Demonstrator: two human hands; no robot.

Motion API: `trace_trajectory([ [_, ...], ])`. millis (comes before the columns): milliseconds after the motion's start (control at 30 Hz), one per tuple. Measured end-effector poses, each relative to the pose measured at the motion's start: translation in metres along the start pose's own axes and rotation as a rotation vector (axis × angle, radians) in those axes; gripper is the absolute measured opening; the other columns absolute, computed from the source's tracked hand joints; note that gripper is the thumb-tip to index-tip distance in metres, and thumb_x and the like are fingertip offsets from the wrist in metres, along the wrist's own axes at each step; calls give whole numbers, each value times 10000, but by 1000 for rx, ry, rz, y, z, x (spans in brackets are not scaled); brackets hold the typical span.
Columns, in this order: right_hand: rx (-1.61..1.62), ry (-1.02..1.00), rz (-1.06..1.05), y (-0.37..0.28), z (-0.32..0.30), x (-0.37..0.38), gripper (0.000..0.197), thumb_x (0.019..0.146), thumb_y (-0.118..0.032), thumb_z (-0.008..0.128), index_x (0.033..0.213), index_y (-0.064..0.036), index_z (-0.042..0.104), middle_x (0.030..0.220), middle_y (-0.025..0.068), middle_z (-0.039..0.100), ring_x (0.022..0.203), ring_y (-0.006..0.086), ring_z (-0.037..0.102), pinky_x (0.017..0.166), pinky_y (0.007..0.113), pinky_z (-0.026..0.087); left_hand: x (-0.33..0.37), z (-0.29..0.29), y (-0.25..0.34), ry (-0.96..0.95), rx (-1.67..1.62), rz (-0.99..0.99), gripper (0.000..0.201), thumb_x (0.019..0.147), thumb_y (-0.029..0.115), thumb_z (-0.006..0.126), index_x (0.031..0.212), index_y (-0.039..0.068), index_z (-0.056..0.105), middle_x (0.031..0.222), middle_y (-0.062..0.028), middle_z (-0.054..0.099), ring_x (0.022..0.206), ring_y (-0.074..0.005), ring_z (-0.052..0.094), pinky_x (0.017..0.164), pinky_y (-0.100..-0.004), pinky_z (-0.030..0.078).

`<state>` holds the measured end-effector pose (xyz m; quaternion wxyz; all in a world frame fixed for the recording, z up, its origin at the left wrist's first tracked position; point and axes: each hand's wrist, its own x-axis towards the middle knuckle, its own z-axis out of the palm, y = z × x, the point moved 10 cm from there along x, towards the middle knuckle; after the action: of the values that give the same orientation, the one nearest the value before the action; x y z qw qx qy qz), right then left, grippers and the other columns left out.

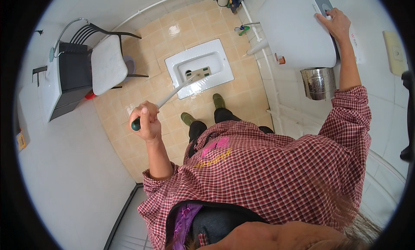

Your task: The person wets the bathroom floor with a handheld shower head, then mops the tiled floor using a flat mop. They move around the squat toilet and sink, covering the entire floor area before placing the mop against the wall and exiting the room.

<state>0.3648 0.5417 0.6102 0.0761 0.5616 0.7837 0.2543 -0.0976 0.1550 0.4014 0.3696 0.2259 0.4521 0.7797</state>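
Note:
My left hand (pixel 148 122) is closed around the dark green grip of a mop (pixel 175 93) with a long white pole. The pole slants down to the right, and its flat, pale rectangular head sits in the bowl of a white squat toilet (pixel 223 78) set in the floor. High on the right, my right hand (pixel 338 24) reaches up to a white wall-mounted water heater (pixel 289 31). Its fingers are bent at a knob on the heater's grey panel, partly hiding it. My green boots (pixel 219 101) stand at the toilet's near edge.
A chair (pixel 109 64) with a pale seat and black frame stands on the left, beside a white and dark grey cabinet (pixel 73 73). A shiny metal paper holder (pixel 318 83) hangs below the heater. White pipes and a green-handled tap (pixel 244 29) run along the right wall. The tiles look wet.

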Motion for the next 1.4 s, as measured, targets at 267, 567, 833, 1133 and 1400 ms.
trace_trajectory([
  [267, -113, 563, -213, -82, -95, -22, 329, 840, -371, 604, 950, -66, 662, 952, 78, 655, 880, 249, 611, 816, 352, 439, -6, 30, 18, -101, 24, 96, 273, 838, 40, 545, 599, 29, 413, 514, -57, 431, 469, -142, 390, 454, -294, 344],
  [567, 1911, -2027, 1336, -538, 153, -412, 496, 838, -446, 579, 1064, -18, 469, 794, 133, 515, 810, 277, 578, 679, 448, 506, -70, 39, 33, -70, 166, 37, 288, 852, 96, 565, 614, 39, 413, 546, -61, 462, 484, -188, 451, 481, -323, 387],
  [833, 2017, -1624, 1544, -573, 212, -398, 128, 816, -55, 488, 761, -57, 372, 564, 38, 368, 486, 179, 409, 466, 313, 395, -61, 53, 53, -317, 243, 201, 246, 812, 32, 520, 595, 24, 404, 550, -95, 487, 475, -226, 495, 480, -350, 441],
  [1133, 1735, -1611, 1546, -552, 224, -406, 115, 731, -24, 511, 671, -41, 414, 578, 88, 391, 474, 192, 408, 458, 303, 360, -64, 44, 48, -184, 336, 64, 196, 810, 13, 496, 618, -16, 468, 551, -95, 482, 471, -239, 480, 510, -359, 445],
  [1400, 1919, -1688, 1491, -540, 210, -420, 172, 749, -82, 494, 607, -106, 399, 525, 33, 394, 462, 178, 408, 439, 321, 331, -80, 93, 56, -484, 284, 125, 219, 598, -82, 564, 508, 46, 410, 510, -82, 433, 448, -242, 463, 463, -330, 408],
])
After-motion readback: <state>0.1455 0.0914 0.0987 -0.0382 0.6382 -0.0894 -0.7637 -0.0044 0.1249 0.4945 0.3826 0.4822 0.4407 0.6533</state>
